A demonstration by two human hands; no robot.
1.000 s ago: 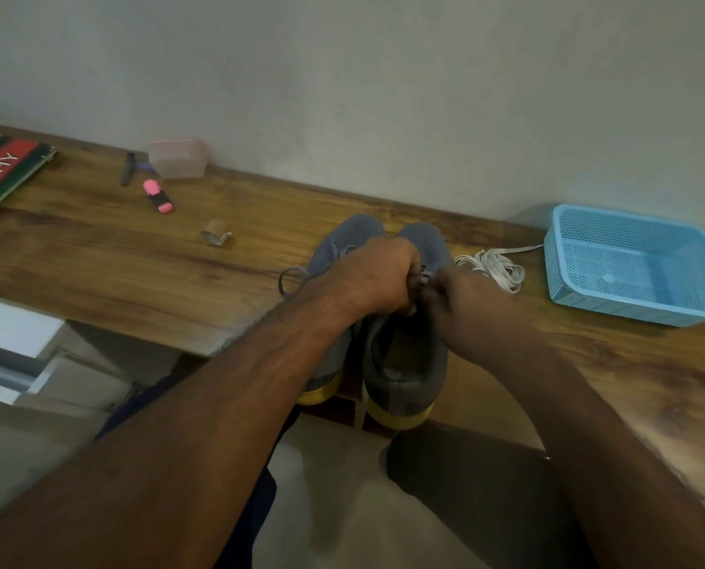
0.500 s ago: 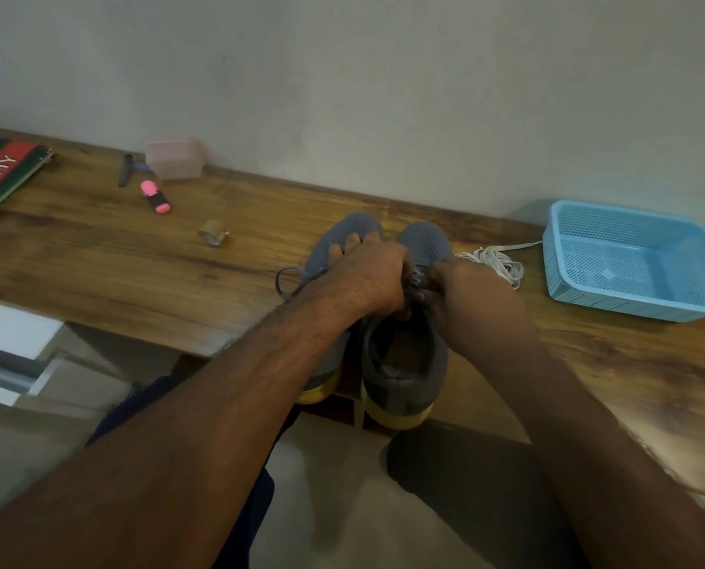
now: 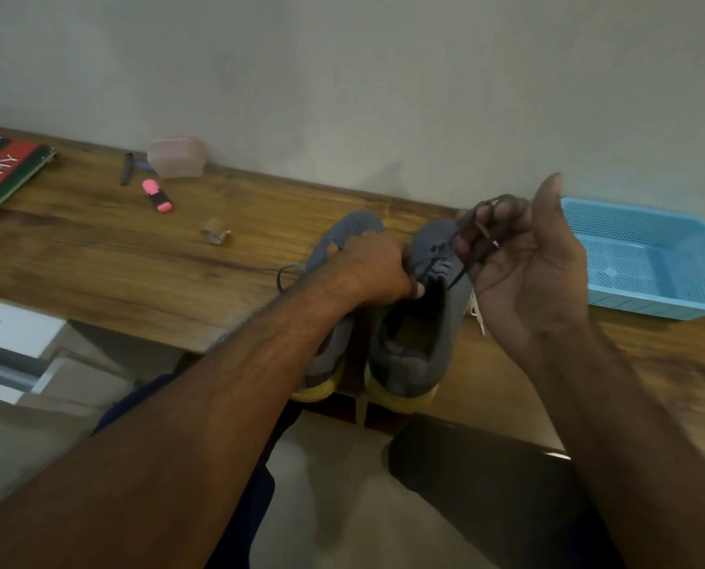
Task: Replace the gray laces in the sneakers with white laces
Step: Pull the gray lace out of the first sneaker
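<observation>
R hand [image 3: 523, 273] raised, fingers curled round gray lace [image 3: 471, 236] (loop drawn up off R sneaker [image 3: 420, 322]), L hand [image 3: 377, 273] clamped on tongue just beside, white laces [image 3: 477, 312] peeking under R palm

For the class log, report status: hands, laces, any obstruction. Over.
Left hand grips right sneaker at its collar. Right hand raised, pinching gray lace partly pulled out. White laces mostly hidden behind right hand. Nothing in the way.

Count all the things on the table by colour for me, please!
Gray: 2, sneakers
Pink: 2, highlighter, box
Blue: 1, basket
Red: 1, book
Black: 1, pen
Brown: 1, tape roll
Total: 8
</observation>
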